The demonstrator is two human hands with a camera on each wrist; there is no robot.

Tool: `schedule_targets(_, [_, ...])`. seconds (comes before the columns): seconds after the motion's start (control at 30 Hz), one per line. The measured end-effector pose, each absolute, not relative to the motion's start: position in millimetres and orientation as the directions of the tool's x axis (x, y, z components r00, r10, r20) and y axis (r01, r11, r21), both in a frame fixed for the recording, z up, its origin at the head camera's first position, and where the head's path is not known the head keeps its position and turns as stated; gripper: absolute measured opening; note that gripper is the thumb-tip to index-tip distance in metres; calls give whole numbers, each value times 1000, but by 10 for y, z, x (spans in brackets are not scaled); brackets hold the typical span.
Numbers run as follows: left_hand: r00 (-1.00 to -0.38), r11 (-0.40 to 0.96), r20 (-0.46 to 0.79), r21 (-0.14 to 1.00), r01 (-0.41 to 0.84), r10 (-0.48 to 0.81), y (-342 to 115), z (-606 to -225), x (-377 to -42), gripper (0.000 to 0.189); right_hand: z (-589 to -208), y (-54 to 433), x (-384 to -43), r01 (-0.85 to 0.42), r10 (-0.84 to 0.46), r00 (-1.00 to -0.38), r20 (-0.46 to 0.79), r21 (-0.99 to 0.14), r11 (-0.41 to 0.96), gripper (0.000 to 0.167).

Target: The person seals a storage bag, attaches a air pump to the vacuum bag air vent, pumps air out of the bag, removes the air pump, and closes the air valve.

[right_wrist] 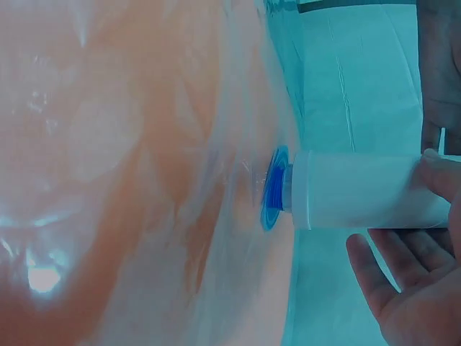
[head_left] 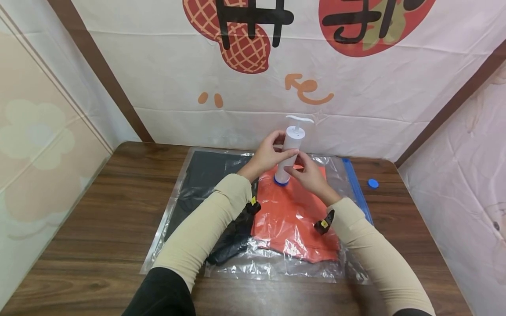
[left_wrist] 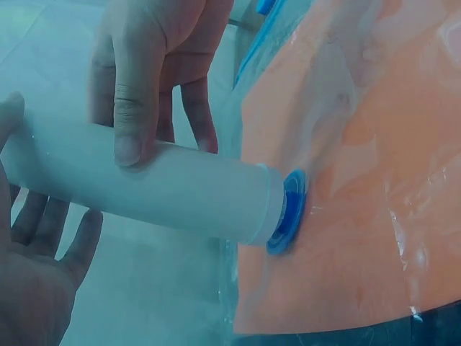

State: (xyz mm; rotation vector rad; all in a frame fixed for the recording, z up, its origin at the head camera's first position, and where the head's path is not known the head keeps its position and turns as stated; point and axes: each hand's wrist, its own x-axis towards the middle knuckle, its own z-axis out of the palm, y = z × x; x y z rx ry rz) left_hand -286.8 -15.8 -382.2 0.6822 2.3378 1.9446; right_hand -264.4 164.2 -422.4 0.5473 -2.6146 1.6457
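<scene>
Hand pump (head_left: 294, 141), apparently already seated on blue valve (right_wrist: 271, 209) of clear bag (head_left: 262, 267), toward the far side of the worktop (head_left: 87, 245), with blue cap (head_left: 373, 183) off to the right. Probably remaining, judging by the loose wrinkles: drawing out air. White, roughly upright, handle (head_left: 300, 119) a little raised; grasped by left grip (head_left: 270, 152) and right grip (head_left: 311, 174).

Brown wood-grain table (head_left: 87, 237), printed backdrop (head_left: 253, 96) behind, pale side walls (head_left: 454, 175)
</scene>
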Motion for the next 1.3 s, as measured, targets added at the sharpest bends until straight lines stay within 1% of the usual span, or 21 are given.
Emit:
schedule_targets(0.13, [-898, 113, 271, 938, 327, 348, -140, -3824, -2883, 62, -4223, 1636, -2645, -287, -234, -951, 200, -850, 441, 55])
schedule_targets(0.27, [-903, 112, 274, 939, 326, 332, -136, -3835, -2892, 60, -4208, 1627, -2637, -295, -240, -949, 203, -839, 458, 59])
schedule_targets(0.47, [-901, 119, 283, 934, 337, 330, -159, -3836, -2886, 56, -4189, 1620, -2625, -333, -303, -926, 226, -868, 370, 53])
schedule_targets(0.53, [-900, 119, 281, 934, 336, 334, -170, -3837, -2882, 56, -4189, 1617, -2623, -333, -304, -925, 227, -870, 364, 50])
schedule_targets(0.73, [-898, 116, 269, 938, 326, 347, -165, -3837, -2874, 64, -4206, 1606, -2632, -315, -230, -945, 234, -843, 436, 50])
schedule_targets(0.9, [-899, 128, 287, 930, 344, 330, -144, -3817, -2873, 59, -4201, 1591, -2634, -293, -189, -955, 229, -830, 474, 54])
schedule_targets(1.03, [-902, 130, 282, 932, 338, 327, -148, -3816, -2876, 55, -4196, 1602, -2632, -309, -234, -945, 227, -850, 426, 56])
schedule_targets(1.17, [-904, 136, 271, 934, 330, 330, -159, -3814, -2872, 54, -4188, 1613, -2627, -335, -297, -926, 233, -868, 366, 52])
schedule_targets(1.23, [-904, 146, 266, 933, 329, 335, -164, -3816, -2867, 53, -4194, 1614, -2632, -337, -298, -925, 236, -871, 357, 49])
schedule_targets(1.3, [-903, 156, 256, 933, 324, 346, -169, -3812, -2853, 54, -4112, 1580, -2567, -335, -276, -931, 240, -864, 376, 47])
